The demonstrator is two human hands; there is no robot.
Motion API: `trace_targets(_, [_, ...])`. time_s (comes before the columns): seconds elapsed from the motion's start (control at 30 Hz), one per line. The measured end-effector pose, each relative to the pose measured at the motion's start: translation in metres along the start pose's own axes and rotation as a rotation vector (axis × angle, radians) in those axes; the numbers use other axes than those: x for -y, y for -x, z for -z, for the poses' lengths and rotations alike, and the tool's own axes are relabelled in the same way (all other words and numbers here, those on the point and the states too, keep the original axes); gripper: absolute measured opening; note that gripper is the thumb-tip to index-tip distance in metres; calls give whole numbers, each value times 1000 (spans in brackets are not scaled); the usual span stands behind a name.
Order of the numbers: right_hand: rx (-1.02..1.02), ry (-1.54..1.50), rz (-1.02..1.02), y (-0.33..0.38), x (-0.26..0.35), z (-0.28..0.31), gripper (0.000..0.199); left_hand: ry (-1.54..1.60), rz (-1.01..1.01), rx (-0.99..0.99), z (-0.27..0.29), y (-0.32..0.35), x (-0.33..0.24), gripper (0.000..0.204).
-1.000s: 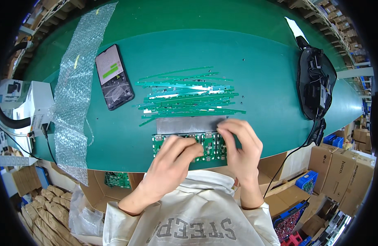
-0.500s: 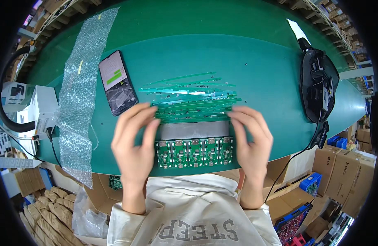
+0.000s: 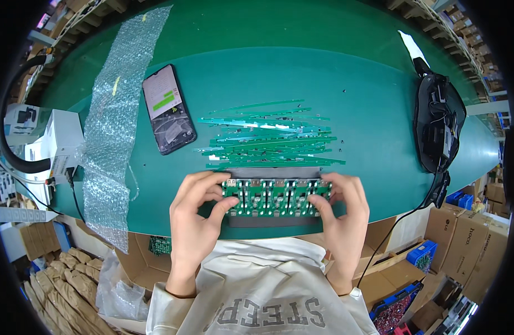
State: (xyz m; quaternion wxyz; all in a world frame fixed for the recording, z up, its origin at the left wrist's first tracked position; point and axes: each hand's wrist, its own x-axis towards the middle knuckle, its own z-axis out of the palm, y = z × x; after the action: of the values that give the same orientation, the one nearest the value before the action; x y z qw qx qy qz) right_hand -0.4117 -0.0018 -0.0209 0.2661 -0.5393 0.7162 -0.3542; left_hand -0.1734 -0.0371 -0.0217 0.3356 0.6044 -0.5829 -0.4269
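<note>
Between my two hands is a green circuit board panel (image 3: 271, 200), made up of several small boards side by side with metal connectors. My left hand (image 3: 198, 204) grips its left end, thumb on the face and fingers behind the far edge. My right hand (image 3: 345, 202) pinches the right end in the same way. Beneath the panel a dark grey flat plate (image 3: 274, 221) shows along the near and far sides. Just beyond it lies a loose heap of thin green board strips (image 3: 268, 134).
Left of the strips rests a smartphone (image 3: 169, 111), then a long bubble wrap sheet (image 3: 114, 123) and a white box (image 3: 66, 139). A black bag-like item (image 3: 438, 123) with a cable lies at the right. Cardboard boxes (image 3: 460, 240) stand below the table's right side.
Both hands have come back from the strips toward me and taken hold of the panel's ends. The panel is now farther from me, over the plate. An additional strip lies at the heap's near side.
</note>
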Motion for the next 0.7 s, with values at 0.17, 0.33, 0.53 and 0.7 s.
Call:
trace_targets(0.17, [-110, -29, 163, -37, -11, -8, 42, 101, -172, -75, -9, -27, 10, 43])
trace_targets(0.33, [-188, -197, 205, -45, -1, -15, 42, 33, -282, -203, -6, -36, 2, 48])
trace_targets(0.53, [-178, -45, 328, -24, -18, -7, 33, 16, -302, -92, -12, -13, 28, 35])
trace_targets(0.7, [-84, -115, 188, -33, -19, -15, 30, 123, -128, -37, -14, -26, 14, 38])
